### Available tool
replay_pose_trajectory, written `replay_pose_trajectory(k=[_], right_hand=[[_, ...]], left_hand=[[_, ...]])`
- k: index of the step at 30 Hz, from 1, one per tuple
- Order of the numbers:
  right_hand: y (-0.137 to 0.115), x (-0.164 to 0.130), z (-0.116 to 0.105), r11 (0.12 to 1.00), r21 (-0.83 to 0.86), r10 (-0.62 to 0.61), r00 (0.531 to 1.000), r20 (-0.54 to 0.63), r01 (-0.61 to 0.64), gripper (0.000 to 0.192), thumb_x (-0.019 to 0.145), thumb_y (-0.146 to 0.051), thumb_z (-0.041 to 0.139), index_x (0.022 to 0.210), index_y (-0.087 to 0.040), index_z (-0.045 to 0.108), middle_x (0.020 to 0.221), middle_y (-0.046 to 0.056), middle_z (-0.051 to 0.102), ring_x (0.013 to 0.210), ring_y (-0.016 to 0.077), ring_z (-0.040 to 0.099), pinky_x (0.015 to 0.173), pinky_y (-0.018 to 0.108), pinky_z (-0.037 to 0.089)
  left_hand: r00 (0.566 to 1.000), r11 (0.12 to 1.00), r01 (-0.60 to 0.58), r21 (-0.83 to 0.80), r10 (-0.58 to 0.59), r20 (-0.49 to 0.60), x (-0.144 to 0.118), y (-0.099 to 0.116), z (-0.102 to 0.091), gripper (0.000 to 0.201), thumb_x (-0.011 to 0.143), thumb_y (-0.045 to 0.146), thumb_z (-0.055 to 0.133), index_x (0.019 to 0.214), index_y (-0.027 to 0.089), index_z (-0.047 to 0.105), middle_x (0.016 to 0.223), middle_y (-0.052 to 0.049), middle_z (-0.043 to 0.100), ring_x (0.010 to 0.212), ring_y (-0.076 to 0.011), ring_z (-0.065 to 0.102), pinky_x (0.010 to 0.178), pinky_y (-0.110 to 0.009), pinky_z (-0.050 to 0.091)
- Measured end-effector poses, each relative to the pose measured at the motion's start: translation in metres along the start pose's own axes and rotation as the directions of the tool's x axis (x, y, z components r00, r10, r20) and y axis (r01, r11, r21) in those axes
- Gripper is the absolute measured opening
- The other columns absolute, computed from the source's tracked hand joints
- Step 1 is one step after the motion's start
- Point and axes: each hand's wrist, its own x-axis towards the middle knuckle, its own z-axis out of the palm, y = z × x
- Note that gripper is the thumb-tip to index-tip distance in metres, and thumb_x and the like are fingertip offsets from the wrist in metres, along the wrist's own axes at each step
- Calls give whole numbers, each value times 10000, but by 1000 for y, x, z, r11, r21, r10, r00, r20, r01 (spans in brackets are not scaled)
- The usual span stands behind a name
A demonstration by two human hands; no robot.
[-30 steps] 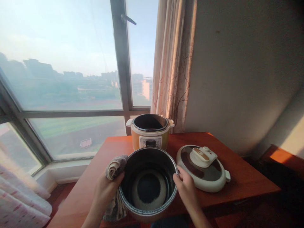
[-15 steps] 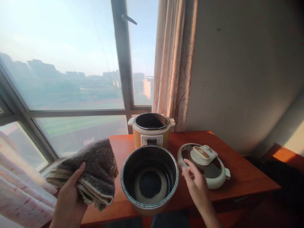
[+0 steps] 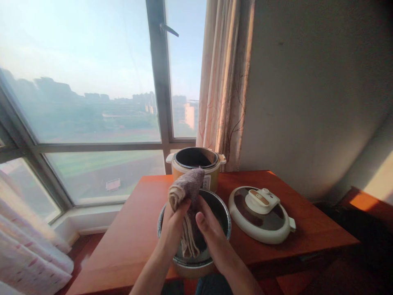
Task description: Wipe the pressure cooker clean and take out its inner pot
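A folded brown-grey towel (image 3: 193, 184) is held up over the dark inner pot (image 3: 194, 272) at the table's near edge. My left hand (image 3: 172, 225) grips the towel's left side with the thumb in front. Against its right side lies my right hand (image 3: 216, 235), fingers reaching behind the cloth and partly hidden, thumb in front. Together the hands and towel cover much of the pot's opening. Behind it stands the yellow-and-white cooker body (image 3: 212, 177), uncovered, its control panel partly blocked by the towel.
To the right of the pot, a round white lid (image 3: 259, 229) with a dark top and a handle rests on the reddish wooden table (image 3: 125, 246). A window (image 3: 92, 102) fills the left side, with curtains (image 3: 225, 82) beside it. A wall rises at the right.
My left hand has brought the towel from the left to above the pot. My right hand has left its place beside the lid and come to the towel.
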Motion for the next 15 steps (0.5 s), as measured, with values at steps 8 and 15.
replay_pose_trajectory(k=[8, 15], right_hand=[[19, 3, -18, 896, 420, 198, 976, -89, -143, 766, 759, -594, 759, 1413, -261, 539, 1268, 76, 690, 1332, 289, 533, 1155, 498, 362], [5, -5, -17, 981, -136, 119, 979, -165, -142, 680, 847, -615, 655, 1372, -189, 589, 1286, 121, 676, 1337, 291, 523, 1199, 451, 295]], left_hand=[[874, 468, -428, 773, -4, 486, -17, -13, 25, 717, 825, 182, 508, 1532, 246, 403, 1635, -88, 310, 1529, -359, 159, 1159, -672, 200], [882, 438, -456, 775, 104, 460, -30, -10, 17, 793, 770, 174, 574, 1538, 171, 379, 1566, -144, 428, 1427, -327, 401, 1161, -527, 315]])
